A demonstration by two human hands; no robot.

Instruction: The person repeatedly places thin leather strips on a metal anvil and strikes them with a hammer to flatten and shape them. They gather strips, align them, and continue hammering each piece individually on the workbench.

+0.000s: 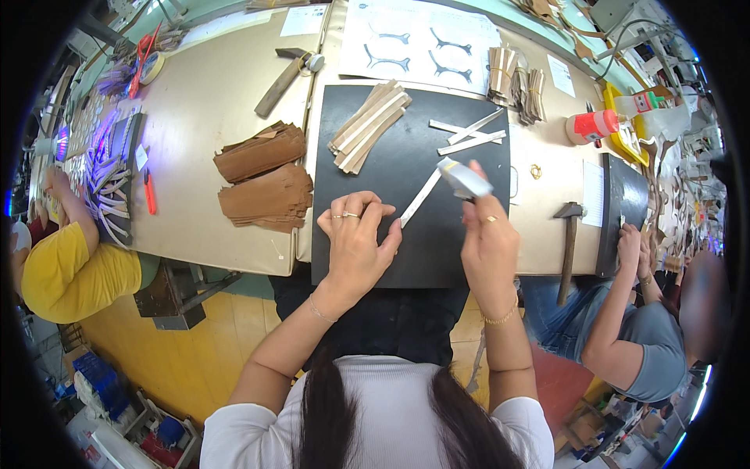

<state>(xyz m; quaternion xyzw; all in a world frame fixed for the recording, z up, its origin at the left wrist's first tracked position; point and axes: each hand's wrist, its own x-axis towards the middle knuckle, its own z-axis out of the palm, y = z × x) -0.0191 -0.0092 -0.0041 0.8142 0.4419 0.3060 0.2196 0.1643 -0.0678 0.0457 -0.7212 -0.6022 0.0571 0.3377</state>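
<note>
A narrow white strip point(422, 195) lies slantwise on the black board point(437, 258) in front of me. My left hand point(355, 238) rests on the board with its fingers curled, its thumb and forefinger at the strip's near end. My right hand point(490, 242) is closed around a silver-white tool point(465, 180) with a broad head, held over the strip's far end. Motion blurs this tool, and its kind cannot be made out. Farther up the board lie several loose white strips point(469, 141), some crossing, and a fanned stack of beige strips point(369, 129).
Stacks of brown leather pieces point(262, 176) lie left of the board. One hammer point(287, 82) lies at the far left, another hammer point(570, 234) at the right. A printed sheet point(418, 39), strip bundles point(516, 82) and a red-capped bottle point(591, 127) stand beyond. Co-workers sit on both sides.
</note>
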